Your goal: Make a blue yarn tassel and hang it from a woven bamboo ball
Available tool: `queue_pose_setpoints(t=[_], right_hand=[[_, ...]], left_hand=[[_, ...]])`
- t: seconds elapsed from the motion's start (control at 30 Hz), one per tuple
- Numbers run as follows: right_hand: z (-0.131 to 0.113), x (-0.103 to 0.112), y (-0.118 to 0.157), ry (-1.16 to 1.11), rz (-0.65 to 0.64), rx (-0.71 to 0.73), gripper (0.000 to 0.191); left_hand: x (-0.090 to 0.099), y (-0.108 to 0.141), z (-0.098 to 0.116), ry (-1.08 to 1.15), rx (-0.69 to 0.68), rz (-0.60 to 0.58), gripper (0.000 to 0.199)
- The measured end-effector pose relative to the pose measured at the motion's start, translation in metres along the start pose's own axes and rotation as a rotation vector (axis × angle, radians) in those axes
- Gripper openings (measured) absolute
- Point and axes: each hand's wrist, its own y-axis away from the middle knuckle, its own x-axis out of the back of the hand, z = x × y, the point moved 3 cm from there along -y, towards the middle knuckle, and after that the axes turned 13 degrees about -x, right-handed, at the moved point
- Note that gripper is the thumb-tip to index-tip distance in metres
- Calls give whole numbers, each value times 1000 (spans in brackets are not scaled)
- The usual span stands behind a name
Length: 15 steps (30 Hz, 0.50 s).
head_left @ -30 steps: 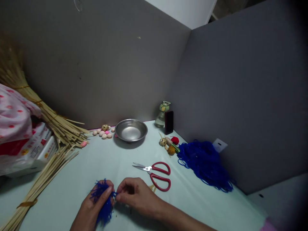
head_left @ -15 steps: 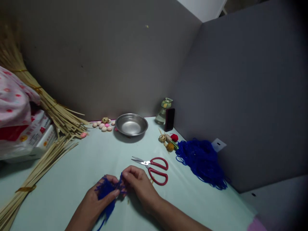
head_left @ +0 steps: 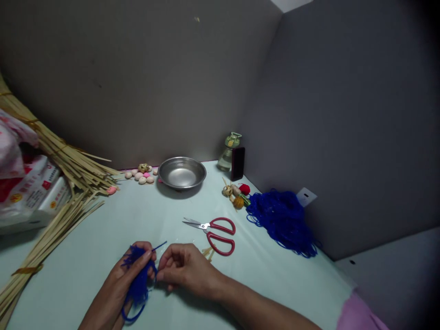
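Note:
My left hand (head_left: 129, 279) is closed around a small bundle of blue yarn (head_left: 139, 286), its thumb lying across the top. A loop of yarn hangs below that hand, and one loose end sticks out to the upper right. Just to the right, my right hand (head_left: 187, 270) pinches a blue strand at the bundle's side between thumb and finger. Beyond my right hand lie red-handled scissors (head_left: 209, 229), blades slightly apart and pointing left.
A metal bowl (head_left: 182, 173) stands near the back wall, beside pale pebbles (head_left: 140, 176). Right of it are a glass bottle (head_left: 227, 156), a phone (head_left: 238, 163), small yarn balls (head_left: 239, 201) and a blue yarn heap (head_left: 282, 220). Straw bundles (head_left: 65, 224) and packages (head_left: 37, 190) lie left.
The bundle has turned more upright in my left hand. My right hand has moved to its lower right side with a strand. The view has shifted slightly, so both hands appear further left.

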Motion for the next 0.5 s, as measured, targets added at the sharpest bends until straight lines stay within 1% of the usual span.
queue_pose_setpoints(t=[0.03,0.1,0.17,0.23,0.27,0.3,0.37,0.43,0.5], right_hand=[[-6,1,5,54,42,31,58],[-20,2,20,192,181,129,51],[-33,2,36,405,305,181,40],[-38,2,49,592,374,193,33],[-39,2,53,655,387,190,32],[-38,2,56,691,376,186,34],[-32,4,56,671,287,169,47],[-25,5,51,547,171,157,56],[-20,7,46,387,131,155,60]], left_hand=[[0,0,-1,5,-11,-11,59],[-1,1,-5,-9,-32,-49,54],[-4,3,-10,-49,-49,-110,50],[-8,6,-15,-79,-70,-189,48],[-11,8,-16,-87,-84,-222,48],[-14,10,-17,-91,-99,-248,49],[-20,14,-17,-109,-111,-290,50],[-24,16,-15,-132,-107,-302,51],[-27,18,-11,-128,-91,-289,53]])
